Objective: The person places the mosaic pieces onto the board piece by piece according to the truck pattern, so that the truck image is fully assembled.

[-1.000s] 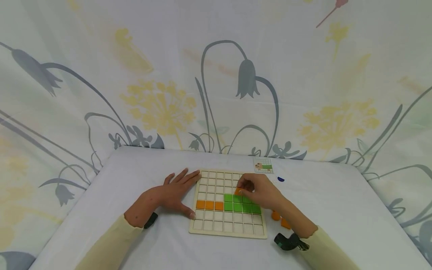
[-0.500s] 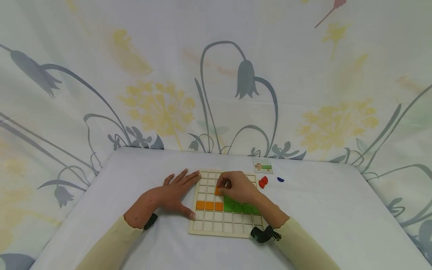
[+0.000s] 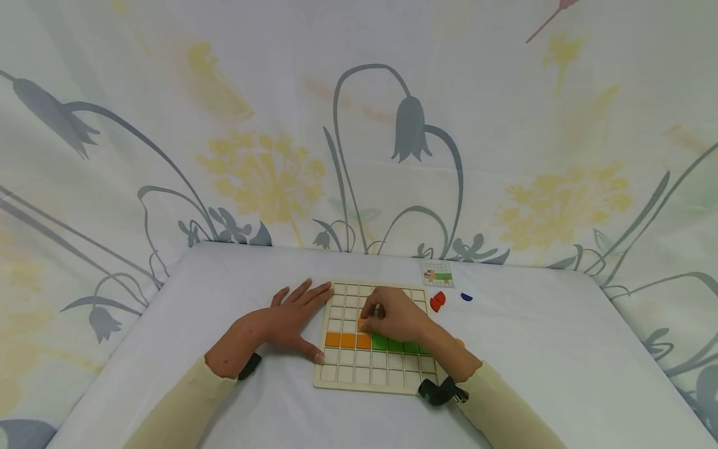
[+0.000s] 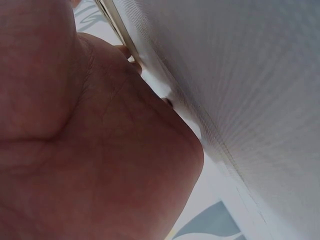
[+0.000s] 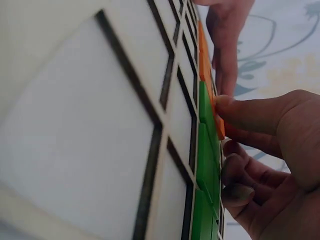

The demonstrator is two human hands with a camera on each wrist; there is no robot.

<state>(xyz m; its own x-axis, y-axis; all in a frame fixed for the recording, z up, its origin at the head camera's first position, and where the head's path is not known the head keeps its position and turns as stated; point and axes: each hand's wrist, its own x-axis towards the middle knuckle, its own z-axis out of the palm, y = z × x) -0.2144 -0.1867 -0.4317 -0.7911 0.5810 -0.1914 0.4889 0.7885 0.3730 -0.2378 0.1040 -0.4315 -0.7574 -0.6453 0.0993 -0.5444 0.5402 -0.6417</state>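
A wooden grid board (image 3: 373,390) lies on the white cloth. My right hand (image 3: 395,318) pinches an orange square tile (image 5: 218,117) between thumb and fingers at a cell left of the green tiles (image 3: 395,345). In the head view this orange tile sits just above the rightmost tile of an orange row (image 3: 348,340). Whether it is fully down in its cell I cannot tell. My left hand (image 3: 291,324) lies with fingers spread along the board's left edge, fingertips and thumb touching it. The left wrist view shows mostly its palm (image 4: 100,125).
Beyond the board's right side lie red pieces (image 3: 437,301) and a blue half-round piece (image 3: 467,297). A small printed pattern card (image 3: 437,274) is behind them. An orange piece (image 3: 460,343) peeks out beside my right forearm. A flower-printed cloth (image 3: 359,125) hangs at the back.
My right hand has carried the orange tile leftward from above the green tiles, then slightly lower toward the cell above the orange row. My left hand has stayed put.
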